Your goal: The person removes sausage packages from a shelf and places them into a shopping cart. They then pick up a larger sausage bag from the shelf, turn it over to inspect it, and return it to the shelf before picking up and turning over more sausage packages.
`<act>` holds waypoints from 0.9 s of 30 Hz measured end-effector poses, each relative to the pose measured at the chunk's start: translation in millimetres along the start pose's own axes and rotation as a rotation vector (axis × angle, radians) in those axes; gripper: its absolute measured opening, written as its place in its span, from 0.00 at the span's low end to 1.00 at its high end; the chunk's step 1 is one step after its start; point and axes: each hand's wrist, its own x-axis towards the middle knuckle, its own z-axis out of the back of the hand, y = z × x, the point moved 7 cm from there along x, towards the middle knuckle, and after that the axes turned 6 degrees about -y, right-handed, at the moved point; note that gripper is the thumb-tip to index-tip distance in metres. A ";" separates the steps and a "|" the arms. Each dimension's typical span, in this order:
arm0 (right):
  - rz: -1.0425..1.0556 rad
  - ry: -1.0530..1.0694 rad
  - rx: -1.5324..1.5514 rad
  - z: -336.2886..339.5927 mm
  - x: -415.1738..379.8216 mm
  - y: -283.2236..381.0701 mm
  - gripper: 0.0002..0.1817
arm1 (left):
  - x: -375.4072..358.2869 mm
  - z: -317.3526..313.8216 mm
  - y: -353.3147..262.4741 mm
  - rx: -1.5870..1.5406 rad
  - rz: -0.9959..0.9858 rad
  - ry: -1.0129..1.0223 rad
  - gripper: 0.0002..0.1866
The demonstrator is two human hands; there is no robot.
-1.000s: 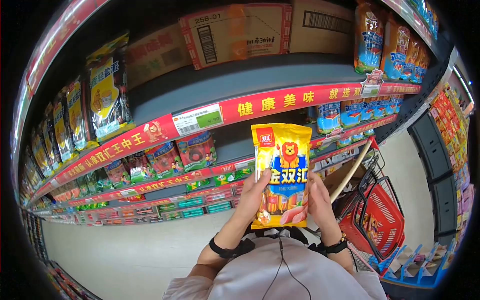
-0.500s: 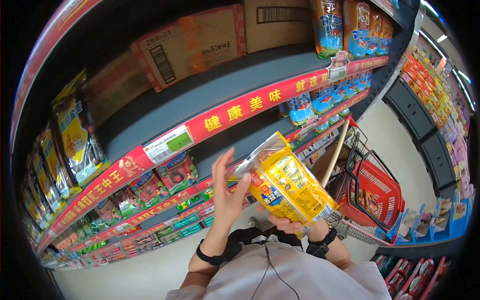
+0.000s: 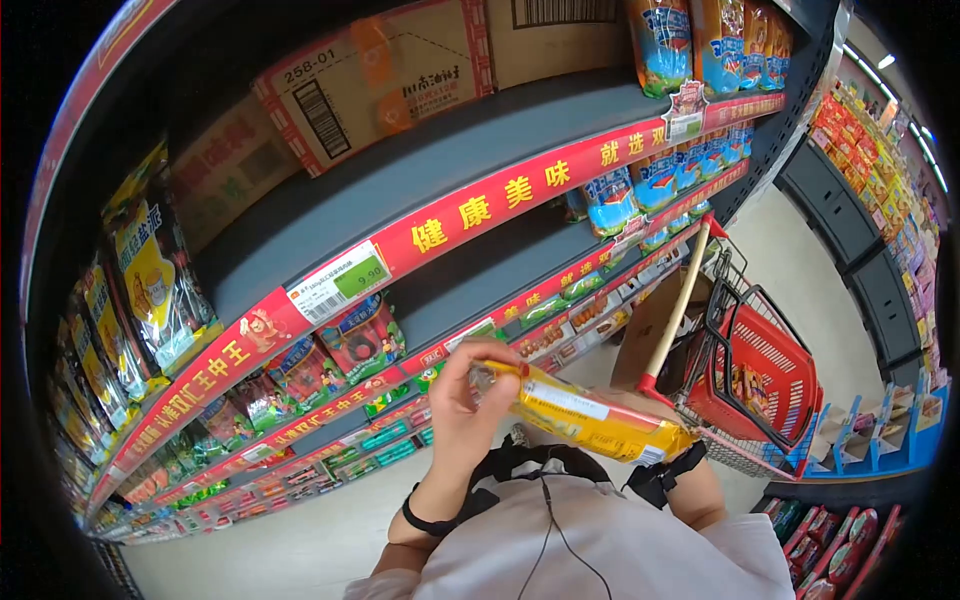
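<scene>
A yellow plastic food packet (image 3: 590, 412) is held in front of my chest, turned edge-on, with a white label strip along the side facing me. My left hand (image 3: 470, 400) pinches its left end between thumb and fingers. At the packet's right end is my right hand (image 3: 655, 408), mostly hidden behind it, its fingers out of sight. Just beyond the packet, the shelf unit carries a red strip (image 3: 520, 192) with yellow characters.
Cartons (image 3: 380, 80) and black-and-yellow bags (image 3: 150, 270) sit on the shelf, with blue-and-orange packs (image 3: 665, 45) at the right. A shopping cart with a red basket (image 3: 760, 375) stands to my right. Blue display boxes (image 3: 880, 435) lie beyond it.
The packet has been tilted from its broad printed face to its narrow side. My left hand has closed on its end, and the right hand has gone behind it.
</scene>
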 end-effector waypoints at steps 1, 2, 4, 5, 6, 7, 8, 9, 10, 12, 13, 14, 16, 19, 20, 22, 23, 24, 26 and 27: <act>-0.211 -0.037 -0.058 3.9 5.4 -2.9 0.28 | -2.6 3.7 2.3 -0.004 0.021 -0.051 0.13; -0.419 -0.075 -0.114 8.2 6.1 -9.9 0.30 | -4.4 7.1 3.9 -0.007 0.041 -0.097 0.09; -0.335 -0.046 -0.275 10.2 12.8 -5.3 0.32 | -5.2 5.8 0.2 -0.019 0.038 -0.086 0.05; -0.360 -0.032 -0.206 5.9 12.1 -2.4 0.32 | -5.8 6.6 -2.9 -0.049 0.010 -0.093 0.06; -0.385 -0.015 -0.143 -0.5 11.2 4.1 0.32 | -6.2 7.3 -5.7 -0.081 -0.021 -0.105 0.06; -0.392 -0.047 -0.152 -1.6 10.7 8.6 0.31 | -6.6 6.5 -5.7 -0.079 -0.017 -0.101 0.06; -0.393 -0.045 -0.150 -4.5 10.6 13.5 0.31 | -6.8 7.5 -6.5 -0.113 -0.025 -0.124 0.08; -0.384 -0.011 -0.101 -10.1 11.3 19.6 0.31 | -6.9 8.9 -7.7 -0.148 -0.036 -0.149 0.09; -0.376 0.024 -0.053 -16.2 11.4 25.2 0.30 | -7.3 8.7 -9.4 -0.146 -0.038 -0.154 0.09; -0.381 0.015 -0.063 -22.8 10.1 36.1 0.29 | -7.4 10.4 -9.7 -0.152 0.000 -0.190 0.17; -0.386 0.001 -0.069 -23.9 10.7 39.0 0.28 | -6.9 11.1 -9.3 -0.152 -0.004 -0.194 0.17; -0.386 0.003 -0.074 -23.0 12.5 37.2 0.28 | -6.1 11.0 -9.1 -0.224 -0.024 -0.188 0.17; -0.420 0.073 0.072 -26.6 13.8 29.6 0.28 | -5.5 11.9 -9.2 -0.298 -0.041 -0.181 0.17; -0.417 0.035 0.227 -35.3 10.4 37.7 0.28 | -4.5 14.8 -6.6 -0.390 -0.024 -0.172 0.17; -0.419 0.024 0.230 -37.1 11.3 39.0 0.28 | -3.5 18.7 -2.3 -0.432 0.009 -0.192 0.15; -0.585 -0.138 0.160 -28.7 7.2 29.7 0.28 | -0.5 20.9 2.0 -0.482 0.052 -0.205 0.14; -0.590 -0.001 0.302 -24.7 18.9 -4.7 0.29 | 0.9 23.6 10.5 -0.524 0.171 -0.289 0.14; -0.590 -0.011 0.308 -16.3 28.0 -28.3 0.29 | 0.2 27.5 19.3 -0.562 0.291 -0.372 0.13; -0.760 0.389 0.901 -42.3 29.6 -45.1 0.31 | 4.7 40.2 34.9 -0.545 0.288 -0.344 0.11; -0.586 0.474 0.884 -45.0 36.0 -38.6 0.40 | 7.3 40.8 41.1 -0.551 0.341 -0.306 0.10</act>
